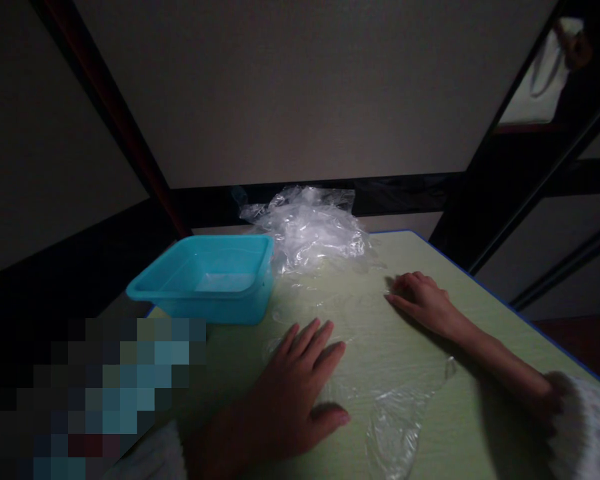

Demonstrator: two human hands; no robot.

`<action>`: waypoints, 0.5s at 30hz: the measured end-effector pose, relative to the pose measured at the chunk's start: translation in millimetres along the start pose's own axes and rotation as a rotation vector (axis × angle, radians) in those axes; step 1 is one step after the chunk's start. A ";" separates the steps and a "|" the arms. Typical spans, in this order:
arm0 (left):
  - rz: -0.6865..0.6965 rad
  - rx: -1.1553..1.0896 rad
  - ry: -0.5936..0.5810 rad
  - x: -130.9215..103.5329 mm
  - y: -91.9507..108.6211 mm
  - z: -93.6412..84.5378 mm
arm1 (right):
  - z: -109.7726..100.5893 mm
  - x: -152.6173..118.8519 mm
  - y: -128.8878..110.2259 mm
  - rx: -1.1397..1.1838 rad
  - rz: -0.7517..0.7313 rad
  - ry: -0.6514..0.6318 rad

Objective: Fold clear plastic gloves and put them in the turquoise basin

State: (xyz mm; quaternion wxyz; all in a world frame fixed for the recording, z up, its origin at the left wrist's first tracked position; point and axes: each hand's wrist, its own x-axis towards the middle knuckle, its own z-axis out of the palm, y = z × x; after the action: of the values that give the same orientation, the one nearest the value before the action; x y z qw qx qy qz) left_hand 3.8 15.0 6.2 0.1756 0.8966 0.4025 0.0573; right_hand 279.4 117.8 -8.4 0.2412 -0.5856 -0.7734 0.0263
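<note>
Head view shows me clear plastic point(397, 427) spread on the worktop point(405, 257), the left hand point(291, 390) over it, fingers splayed, gripping nothing; the right hand point(425, 304) has curled fingers, and I cannot tell whether they pinch anything.

A turquoise basin point(210, 308) sits at the far left of the pale green, blue-edged counter point(400, 252). Behind rises a greyish panel point(305, 93) above a dark band point(405, 195); at upper right shows a white bag-like item point(545, 87).
</note>
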 end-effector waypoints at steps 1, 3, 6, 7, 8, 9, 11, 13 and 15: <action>-0.010 -0.008 0.004 0.0 0.2 -0.1 | 1.9 0.5 1.5 0.002 0.014 -0.002; -0.022 -0.039 0.019 -0.2 1.2 -0.4 | 4.1 1.2 1.6 0.026 0.017 -0.004; -0.037 -0.135 0.077 -0.2 4.3 -0.6 | 3.1 2.4 -3.3 0.108 -0.007 -0.018; -0.051 -0.196 0.116 0.0 5.7 -0.3 | 1.7 2.6 -5.9 0.144 -0.018 -0.025; -0.076 -0.284 0.166 0.5 7.2 0.3 | -0.3 2.7 -9.0 0.176 -0.030 -0.032; -0.108 -0.409 0.217 1.2 8.6 1.0 | -2.7 2.5 -12.6 0.212 -0.039 -0.037; -0.171 -0.759 0.229 3.3 11.4 2.3 | -8.5 1.0 -21.3 0.302 -0.042 -0.035; -0.202 -1.176 0.085 5.9 14.6 2.6 | -14.7 -2.1 -31.5 0.421 -0.034 -0.008; -0.201 -1.534 -0.150 8.3 18.9 1.3 | -19.8 -6.5 -41.8 0.440 -0.059 0.044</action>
State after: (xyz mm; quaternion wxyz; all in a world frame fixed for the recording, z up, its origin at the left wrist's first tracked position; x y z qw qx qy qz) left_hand 23.0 9.2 11.4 0.7782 0.4850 0.3167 0.2428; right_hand 251.3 93.9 20.3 0.3807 -0.4964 -0.7604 0.1745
